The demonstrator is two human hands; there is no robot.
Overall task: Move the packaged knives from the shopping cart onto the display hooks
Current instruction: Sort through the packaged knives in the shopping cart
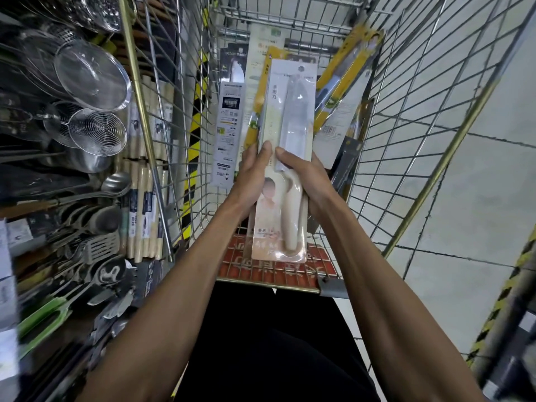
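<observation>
Cream-coloured card backed the packaged knife (285, 158), a long clear blister pack showing a pale blade above and a cream handle below, with a hang hole at its top edge. Both hands held it upright above the shopping cart (406, 134), over the cart's near end. The left hand (251, 181) clasped the pack's left edge, thumb pressed flat on the front and fingers curled behind. The right hand (309, 184) clasped the right edge, thumb across the blade's base and fingers wrapped behind. Deeper in the cart, behind the held pack, lay more packs: yellow-carded knives (346, 79) leaning against the right side and a grey-backed pack (227, 123) on the left.
</observation>
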